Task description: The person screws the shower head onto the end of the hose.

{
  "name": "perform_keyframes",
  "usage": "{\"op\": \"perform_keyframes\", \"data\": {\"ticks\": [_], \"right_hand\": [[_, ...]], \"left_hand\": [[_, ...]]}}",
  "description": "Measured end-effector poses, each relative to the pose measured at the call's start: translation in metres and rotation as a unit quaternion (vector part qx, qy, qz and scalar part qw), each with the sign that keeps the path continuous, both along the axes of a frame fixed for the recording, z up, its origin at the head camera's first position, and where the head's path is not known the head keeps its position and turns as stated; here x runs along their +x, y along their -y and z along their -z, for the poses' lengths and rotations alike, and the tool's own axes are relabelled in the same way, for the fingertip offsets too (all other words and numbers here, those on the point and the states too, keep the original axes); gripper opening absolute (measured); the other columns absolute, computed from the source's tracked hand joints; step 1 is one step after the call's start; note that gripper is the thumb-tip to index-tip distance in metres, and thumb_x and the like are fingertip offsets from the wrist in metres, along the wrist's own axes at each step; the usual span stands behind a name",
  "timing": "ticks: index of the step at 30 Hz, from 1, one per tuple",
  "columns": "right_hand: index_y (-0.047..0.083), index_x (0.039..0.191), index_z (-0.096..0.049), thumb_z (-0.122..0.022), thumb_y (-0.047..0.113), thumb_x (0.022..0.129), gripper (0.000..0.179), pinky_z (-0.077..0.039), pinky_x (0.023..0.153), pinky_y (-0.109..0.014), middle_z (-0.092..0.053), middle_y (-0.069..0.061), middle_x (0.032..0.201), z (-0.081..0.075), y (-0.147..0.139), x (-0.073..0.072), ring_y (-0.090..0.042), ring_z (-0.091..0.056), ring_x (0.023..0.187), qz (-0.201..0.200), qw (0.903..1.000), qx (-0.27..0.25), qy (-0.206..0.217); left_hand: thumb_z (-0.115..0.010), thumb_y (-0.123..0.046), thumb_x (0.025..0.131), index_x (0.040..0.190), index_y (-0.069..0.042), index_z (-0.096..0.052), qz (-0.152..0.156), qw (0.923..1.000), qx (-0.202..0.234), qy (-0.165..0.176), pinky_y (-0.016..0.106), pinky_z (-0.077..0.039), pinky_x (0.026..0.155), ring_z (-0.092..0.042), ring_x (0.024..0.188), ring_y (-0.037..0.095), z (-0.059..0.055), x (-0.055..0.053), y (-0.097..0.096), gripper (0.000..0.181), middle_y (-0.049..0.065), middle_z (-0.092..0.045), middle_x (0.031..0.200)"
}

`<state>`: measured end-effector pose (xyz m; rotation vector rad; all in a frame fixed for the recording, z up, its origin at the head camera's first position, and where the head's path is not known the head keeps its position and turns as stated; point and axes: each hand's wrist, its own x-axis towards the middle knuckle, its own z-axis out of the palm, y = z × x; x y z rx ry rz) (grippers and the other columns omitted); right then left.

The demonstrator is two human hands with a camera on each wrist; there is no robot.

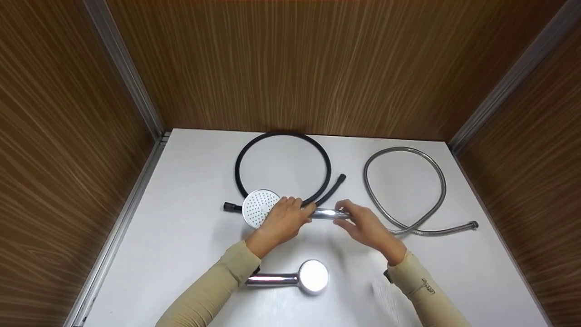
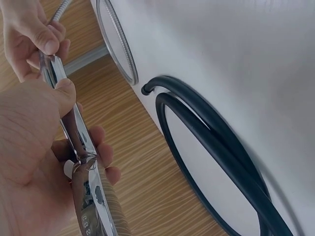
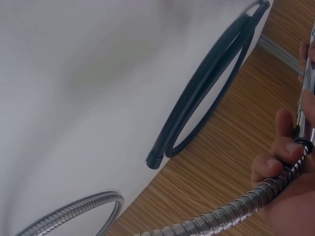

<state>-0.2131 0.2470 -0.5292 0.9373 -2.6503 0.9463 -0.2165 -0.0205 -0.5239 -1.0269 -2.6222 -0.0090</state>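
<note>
Hands meet over the white table (image 1: 181, 254): the left hand (image 1: 283, 222) wraps the chrome handle of the round white-faced shower head (image 1: 258, 208), steadying it level, while the right hand (image 1: 363, 225) pinches the end nut of the ribbed silver metal hose (image 1: 408, 181) against the handle's tip, seemingly lining the two up. No containers are visible; a black rubber hose (image 1: 281, 168) and a second chrome shower head (image 1: 308, 276) lie loose.

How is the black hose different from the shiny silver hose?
The black hose looks smooth and dark; the silver hose is ribbed, shiny metal. The black hose lies free on the table; the silver hose has one end pinched by the right hand at the handle of the shower head, which the left hand grips. Both are curled into a loop.
</note>
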Motion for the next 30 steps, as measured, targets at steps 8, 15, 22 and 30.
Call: {"op": "perform_keyframes", "data": {"ticks": [8,15,22,30], "right_hand": [[0.003,0.120,-0.067,-0.077,0.015,0.097,0.028,-0.047,0.069,-0.030,-0.073,-0.002,0.096,0.0002,-0.0005,0.0009,-0.010,-0.053,0.073,-0.002,0.9999,0.007,-0.013],[0.005,0.123,-0.062,-0.078,0.013,0.095,0.033,-0.050,0.068,-0.032,-0.073,-0.004,0.092,-0.0003,-0.0013,0.0018,-0.009,-0.055,0.074,0.005,0.9999,-0.004,0.008],[0.006,0.120,-0.064,-0.075,0.014,0.097,0.027,-0.052,0.071,-0.033,-0.074,-0.003,0.099,-0.0027,-0.0014,0.0018,-0.012,-0.059,0.079,0.002,0.9999,0.003,0.014],[0.008,0.122,-0.064,-0.074,0.018,0.099,0.026,-0.049,0.070,-0.030,-0.072,0.000,0.098,-0.0030,-0.0015,0.0019,-0.010,-0.056,0.077,0.005,0.9996,0.015,0.023]], "left_hand": [[-0.058,-0.040,0.106,0.127,-0.020,-0.058,0.000,1.0000,0.002,-0.001,0.035,-0.052,0.080,-0.066,0.087,0.023,-0.0003,0.0005,-0.0001,0.029,0.006,-0.068,0.096],[-0.058,-0.040,0.106,0.127,-0.021,-0.059,0.001,1.0000,0.005,-0.008,0.035,-0.053,0.079,-0.066,0.086,0.023,0.0001,0.0004,-0.0009,0.029,0.006,-0.069,0.096],[-0.058,-0.039,0.105,0.124,-0.020,-0.060,0.001,1.0000,0.006,-0.003,0.036,-0.053,0.080,-0.067,0.088,0.024,-0.0001,0.0004,-0.0012,0.027,0.007,-0.069,0.097],[-0.057,-0.039,0.106,0.125,-0.020,-0.059,-0.002,1.0000,-0.002,0.002,0.036,-0.054,0.081,-0.067,0.088,0.024,-0.0019,0.0006,-0.0013,0.027,0.007,-0.069,0.097]]}}
